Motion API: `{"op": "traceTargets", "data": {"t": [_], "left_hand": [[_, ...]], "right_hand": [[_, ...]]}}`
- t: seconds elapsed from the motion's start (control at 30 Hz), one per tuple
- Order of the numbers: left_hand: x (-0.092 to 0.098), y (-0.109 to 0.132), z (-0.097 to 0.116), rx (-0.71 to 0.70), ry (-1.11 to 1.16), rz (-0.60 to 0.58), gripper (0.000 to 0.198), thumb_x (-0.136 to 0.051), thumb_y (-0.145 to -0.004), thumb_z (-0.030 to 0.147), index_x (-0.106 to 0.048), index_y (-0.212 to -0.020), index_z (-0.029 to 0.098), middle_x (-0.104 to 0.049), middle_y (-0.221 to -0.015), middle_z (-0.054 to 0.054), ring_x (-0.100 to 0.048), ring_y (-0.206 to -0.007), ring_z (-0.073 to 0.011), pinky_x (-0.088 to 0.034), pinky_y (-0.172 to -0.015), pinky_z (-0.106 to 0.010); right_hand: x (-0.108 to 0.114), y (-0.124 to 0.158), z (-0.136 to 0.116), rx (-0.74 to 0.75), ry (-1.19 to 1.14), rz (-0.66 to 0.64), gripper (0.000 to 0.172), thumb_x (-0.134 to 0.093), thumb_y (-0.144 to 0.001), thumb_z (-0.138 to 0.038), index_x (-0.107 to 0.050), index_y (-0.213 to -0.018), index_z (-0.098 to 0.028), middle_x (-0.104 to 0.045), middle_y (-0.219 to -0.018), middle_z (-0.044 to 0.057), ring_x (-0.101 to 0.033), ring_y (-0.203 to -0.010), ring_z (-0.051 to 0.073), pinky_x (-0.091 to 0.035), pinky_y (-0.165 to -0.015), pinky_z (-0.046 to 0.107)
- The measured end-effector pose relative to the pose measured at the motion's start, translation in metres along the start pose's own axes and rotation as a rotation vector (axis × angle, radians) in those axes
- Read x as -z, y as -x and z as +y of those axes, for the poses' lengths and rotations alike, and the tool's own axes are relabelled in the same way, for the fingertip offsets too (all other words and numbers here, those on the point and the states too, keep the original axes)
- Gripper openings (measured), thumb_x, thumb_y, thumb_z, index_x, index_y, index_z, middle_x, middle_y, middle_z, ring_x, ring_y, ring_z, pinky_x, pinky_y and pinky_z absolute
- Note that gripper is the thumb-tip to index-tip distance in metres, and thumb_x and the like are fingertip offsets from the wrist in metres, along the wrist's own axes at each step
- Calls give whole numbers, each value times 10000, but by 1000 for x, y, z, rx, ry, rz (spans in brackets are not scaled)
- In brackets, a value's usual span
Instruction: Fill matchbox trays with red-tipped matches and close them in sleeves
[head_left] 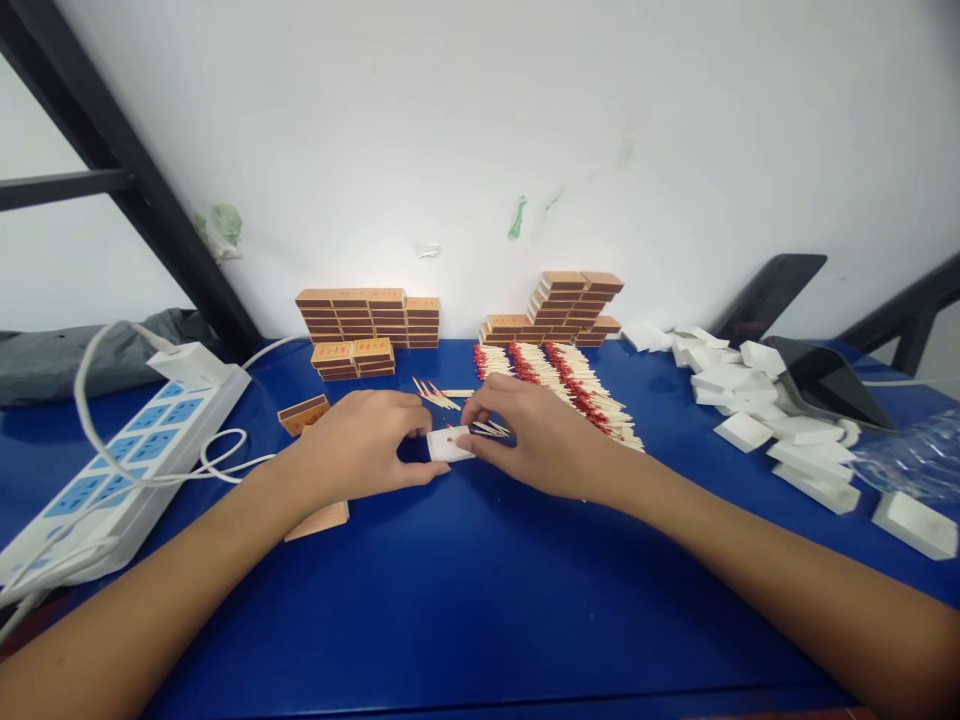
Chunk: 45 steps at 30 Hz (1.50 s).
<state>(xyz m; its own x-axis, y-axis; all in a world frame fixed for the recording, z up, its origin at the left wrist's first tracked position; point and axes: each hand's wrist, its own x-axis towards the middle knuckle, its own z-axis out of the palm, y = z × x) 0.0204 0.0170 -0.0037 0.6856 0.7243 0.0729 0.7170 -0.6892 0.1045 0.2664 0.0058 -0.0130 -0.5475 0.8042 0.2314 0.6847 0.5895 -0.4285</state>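
A small white matchbox tray [444,447] is held just above the blue table, between my two hands. My left hand [367,440] grips its left end, with the thumb below and the fingers curled behind. At the right end, the thumb and forefinger of my right hand [517,430] close on the tray. A red match head shows in it beside my right thumb. Loose matches [436,396] lie behind the tray, and others are partly covered by my right hand. Long rows of red-tipped matches [577,385] lie beyond that hand.
Matchboxes are stacked by the wall at left [367,318] and right [574,305]. More boxes [304,412] lie near my left forearm. White trays [739,385] are heaped at right beside a dark scoop-like object [829,380]. A power strip [127,460] with cables lies at left.
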Motion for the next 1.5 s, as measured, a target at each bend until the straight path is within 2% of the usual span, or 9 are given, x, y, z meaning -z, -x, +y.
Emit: {"op": "traceTargets", "data": {"t": [0.23,0.47,0.7,0.87,1.03,1.2,1.33,1.5], "left_hand": [[-3,2,2,-63,-1,70,263,-741,-943,454,-739,-938,191,-745,-909,-19,-716,-852,-226,-459,-713,-345],[-2,2,4,-91,-48,81,262,-734,-951,446,-736,-935,184,-738,-905,-24,-713,-849,-229,-451,-709,-348],[-3,3,3,-134,-63,129,273,-723,-964,443,-727,-909,176,-726,-883,-22,-696,-803,-210,-431,-673,-345],[-7,5,4,-158,-63,139,270,-703,-981,451,-731,-933,187,-741,-903,-24,-715,-849,-219,-457,-717,-350],[-8,4,2,-150,-42,151,261,-680,-997,448,-732,-969,193,-755,-932,-28,-723,-877,-223,-475,-746,-348],[-7,3,2,-126,-10,136,254,-708,-973,444,-717,-926,195,-747,-900,-22,-711,-834,-213,-461,-707,-334],[-5,2,1,-117,36,120,269,-715,-967,449,-721,-904,187,-741,-884,-20,-711,-822,-204,-464,-708,-327],[1,2,-4,-76,35,98,251,-781,-915,443,-747,-905,194,-748,-873,-17,-707,-813,-206,-480,-724,-325]], "right_hand": [[-5,3,-6,-43,43,-40,64,-695,-999,-213,-751,-982,-189,-686,-1027,48,-635,-868,175,-434,-756,328],[0,0,-10,-120,-3,-72,78,-756,-950,-223,-775,-881,-192,-721,-963,46,-641,-847,174,-441,-746,324],[2,-1,-15,-166,11,-91,58,-763,-925,-201,-777,-869,-195,-723,-958,46,-640,-856,180,-435,-741,319],[1,2,-11,-188,13,-173,102,-717,-975,-245,-755,-890,-204,-713,-980,44,-627,-807,174,-414,-692,319],[-3,9,-3,-102,40,-202,198,-575,-1078,-283,-680,-943,-184,-676,-1029,64,-623,-792,169,-418,-693,323],[-7,8,-1,-21,1,-122,173,-529,-1107,-268,-655,-1014,-194,-662,-1066,63,-640,-834,174,-453,-741,324],[-12,4,-4,29,-66,-109,152,-577,-1089,-258,-681,-996,-199,-666,-1087,59,-658,-902,176,-479,-796,316],[2,-3,5,27,-6,-12,111,-647,-1043,-220,-735,-983,-191,-685,-1024,53,-640,-876,174,-462,-783,316]]}}
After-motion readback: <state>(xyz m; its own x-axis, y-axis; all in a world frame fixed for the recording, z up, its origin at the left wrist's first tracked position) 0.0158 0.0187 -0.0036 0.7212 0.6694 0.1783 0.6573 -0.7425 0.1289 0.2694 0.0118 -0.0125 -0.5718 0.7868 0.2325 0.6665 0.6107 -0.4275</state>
